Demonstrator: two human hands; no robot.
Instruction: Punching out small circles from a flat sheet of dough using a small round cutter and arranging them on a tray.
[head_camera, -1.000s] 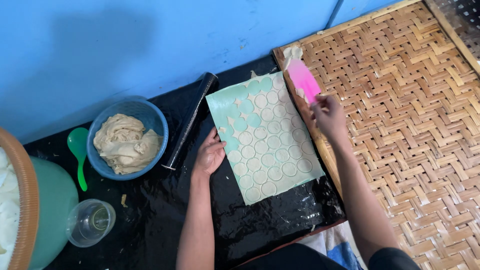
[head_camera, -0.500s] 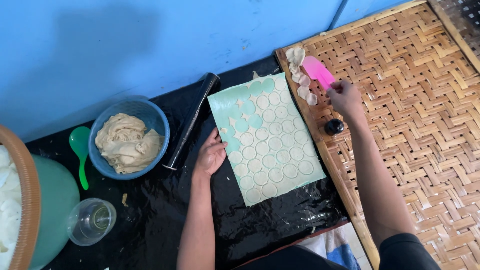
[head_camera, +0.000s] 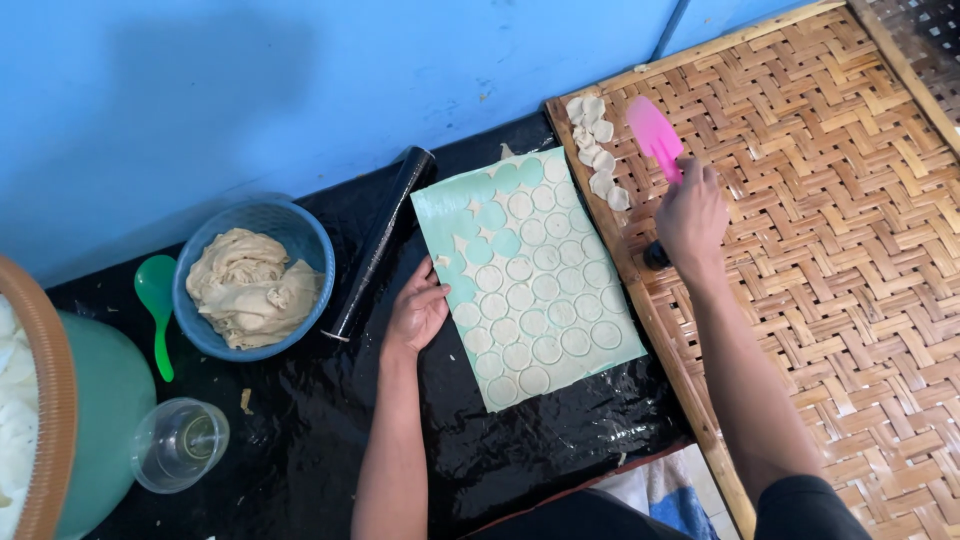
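A pale green sheet (head_camera: 440, 205) lies on the black-covered floor, with many small dough rounds (head_camera: 530, 298) cut out on it. My left hand (head_camera: 418, 312) rests flat on the sheet's left edge. My right hand (head_camera: 690, 212) grips a pink spatula (head_camera: 654, 133) over the woven bamboo tray (head_camera: 860, 240). The blade points up toward a small heap of dough rounds (head_camera: 596, 152) at the tray's top left corner.
A black rolling pin (head_camera: 380, 242) lies left of the sheet. A blue bowl (head_camera: 300, 232) with dough scraps, a green spoon (head_camera: 157, 308), a clear cup (head_camera: 180, 444) and a green container (head_camera: 95, 400) stand at left. A blue wall runs behind.
My right hand carried the pink spatula from the sheet's right edge up and right onto the bamboo tray. Dough rounds now lie heaped at the tray's corner. My left hand stayed put.
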